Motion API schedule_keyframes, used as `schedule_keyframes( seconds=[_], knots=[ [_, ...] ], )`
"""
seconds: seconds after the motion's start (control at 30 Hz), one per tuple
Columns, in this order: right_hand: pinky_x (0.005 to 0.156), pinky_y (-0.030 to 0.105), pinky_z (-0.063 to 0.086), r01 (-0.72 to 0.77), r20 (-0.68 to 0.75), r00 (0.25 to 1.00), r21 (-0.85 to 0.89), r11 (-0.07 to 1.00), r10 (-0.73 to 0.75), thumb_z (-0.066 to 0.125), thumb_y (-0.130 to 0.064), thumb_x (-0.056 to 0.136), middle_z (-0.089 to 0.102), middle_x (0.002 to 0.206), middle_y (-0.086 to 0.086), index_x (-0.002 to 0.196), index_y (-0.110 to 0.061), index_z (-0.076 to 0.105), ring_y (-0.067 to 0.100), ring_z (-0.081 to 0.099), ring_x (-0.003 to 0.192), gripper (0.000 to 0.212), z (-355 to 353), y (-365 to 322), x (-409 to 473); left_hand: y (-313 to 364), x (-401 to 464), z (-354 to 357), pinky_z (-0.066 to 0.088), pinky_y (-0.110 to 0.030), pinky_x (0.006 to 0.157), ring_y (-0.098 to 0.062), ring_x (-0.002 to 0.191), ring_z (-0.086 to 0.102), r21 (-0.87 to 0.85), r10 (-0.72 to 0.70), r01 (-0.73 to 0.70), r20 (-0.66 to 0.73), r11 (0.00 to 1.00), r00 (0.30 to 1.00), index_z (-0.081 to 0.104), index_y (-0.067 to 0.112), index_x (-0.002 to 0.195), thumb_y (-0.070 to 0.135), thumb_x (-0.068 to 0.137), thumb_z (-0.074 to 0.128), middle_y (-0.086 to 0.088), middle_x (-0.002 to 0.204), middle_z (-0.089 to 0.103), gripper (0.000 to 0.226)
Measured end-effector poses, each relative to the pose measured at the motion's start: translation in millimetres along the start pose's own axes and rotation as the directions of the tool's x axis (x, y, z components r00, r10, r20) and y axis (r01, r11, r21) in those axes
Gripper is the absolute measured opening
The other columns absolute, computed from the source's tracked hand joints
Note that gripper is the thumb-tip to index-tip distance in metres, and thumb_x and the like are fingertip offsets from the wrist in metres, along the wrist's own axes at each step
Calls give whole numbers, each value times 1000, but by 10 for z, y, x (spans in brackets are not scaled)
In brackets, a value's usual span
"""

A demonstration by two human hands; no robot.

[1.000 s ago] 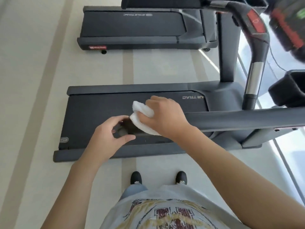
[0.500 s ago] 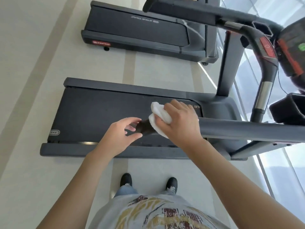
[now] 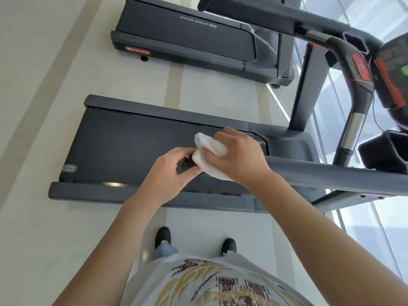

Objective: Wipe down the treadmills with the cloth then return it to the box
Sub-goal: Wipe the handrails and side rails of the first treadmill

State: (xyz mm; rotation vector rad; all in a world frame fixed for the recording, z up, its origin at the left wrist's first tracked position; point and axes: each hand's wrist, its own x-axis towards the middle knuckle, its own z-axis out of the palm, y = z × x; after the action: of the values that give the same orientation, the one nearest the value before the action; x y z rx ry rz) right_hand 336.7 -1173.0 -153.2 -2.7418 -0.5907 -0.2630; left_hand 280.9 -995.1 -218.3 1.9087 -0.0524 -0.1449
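A dark grey treadmill [image 3: 123, 146] lies across the floor in front of me, its near handrail [image 3: 331, 175] running right from my hands. My right hand [image 3: 238, 157] is shut on a bunched white cloth [image 3: 207, 151] pressed around the rail's left end. My left hand [image 3: 170, 171] curls around the dark rail tip just left of the cloth, its fingers touching the cloth. A second treadmill [image 3: 187, 38] stands farther away. No box is in view.
The console [image 3: 395, 69] and the curved handle with a red panel [image 3: 359, 69] rise at the right. A black holder [image 3: 384, 149] sticks out near the rail. Glass wall panels [image 3: 375, 228] run along the right. My feet [image 3: 163, 237] stand on pale floor beside the deck.
The view has tilted and shifted. My left hand has closed in on the rail tip until it touches the cloth. My right hand still holds the cloth on the rail end.
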Motion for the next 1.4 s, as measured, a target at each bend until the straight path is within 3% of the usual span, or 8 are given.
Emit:
schedule_keyframes(
  seconds=[0.07, 0.17, 0.33, 0.43, 0.7, 0.97, 1.17, 1.4],
  knots=[
    [53, 29, 33, -101, 51, 994, 88, 991, 96, 53, -55, 80, 46, 61, 5, 65, -19, 42, 22, 44, 60, 40, -105, 275, -63, 123, 57, 55, 45, -9, 95, -2, 117, 63, 0, 35, -35, -2, 999, 999, 70, 33, 127, 38, 97, 72, 19, 120, 70, 31],
    [50, 30, 33, -42, -47, 998, 114, 993, 48, 57, -57, 86, 42, 60, 4, 59, -17, 39, 27, 42, 55, 52, -146, 697, -225, 327, 157, 247, 48, -16, 97, -4, 117, 63, 53, 74, -74, 11, 996, 997, 70, 34, 129, 41, 99, 69, 21, 120, 70, 31],
    [49, 36, 42, 4, -179, 984, 113, 994, 16, 60, -52, 88, 42, 57, 5, 59, -10, 48, 29, 41, 51, 52, -317, 1215, -440, 586, 327, 765, 51, -39, 90, -10, 99, 63, 480, 229, -175, -57, 859, 972, 73, 37, 118, 54, 99, 55, 20, 111, 72, 31],
    [51, 37, 43, 53, -264, 964, 88, 995, -28, 63, -41, 87, 40, 55, 6, 66, -19, 45, 30, 40, 50, 35, -391, 1584, -588, 737, 424, 956, 52, -40, 87, -12, 92, 68, 600, 247, -159, -67, 784, 967, 77, 34, 111, 54, 100, 50, 18, 107, 75, 36],
    [57, 39, 37, 26, -353, 936, 54, 998, -5, 69, -45, 88, 41, 60, 3, 60, -10, 49, 26, 38, 56, 50, -616, 2662, -958, 1251, 657, 1956, 52, -38, 88, -11, 98, 68, 635, 225, -211, 61, 743, 972, 75, 31, 121, 44, 103, 55, 17, 115, 74, 29],
    [56, 39, 35, -37, -427, 904, 10, 999, 38, 70, -41, 87, 41, 59, 1, 58, -12, 50, 23, 38, 56, 46, -975, 3732, -1349, 1660, 899, 3011, 51, -33, 86, -6, 105, 64, 632, 238, -242, 94, 736, 967, 73, 34, 124, 43, 104, 55, 19, 118, 72, 29],
    [55, 38, 38, -194, -498, 851, -7, 981, 164, 72, -31, 80, 36, 58, -1, 55, -13, 44, 22, 35, 56, 41, -1381, 4691, -1683, 1781, 978, 3470, 38, -19, 63, -6, 89, 67, 689, 297, -203, -20, 696, 955, 76, 35, 110, 37, 104, 59, 19, 103, 75, 18],
    [60, 41, 40, -272, -506, 834, -29, 962, 221, 72, -32, 82, 39, 59, -2, 57, -17, 45, 22, 39, 59, 40, -1316, 4545, -1616, 1783, 975, 3497, 37, -25, 59, -9, 83, 65, 722, 297, -180, -37, 668, 954, 75, 36, 109, 41, 104, 52, 17, 98, 74, 24]
  ],
)
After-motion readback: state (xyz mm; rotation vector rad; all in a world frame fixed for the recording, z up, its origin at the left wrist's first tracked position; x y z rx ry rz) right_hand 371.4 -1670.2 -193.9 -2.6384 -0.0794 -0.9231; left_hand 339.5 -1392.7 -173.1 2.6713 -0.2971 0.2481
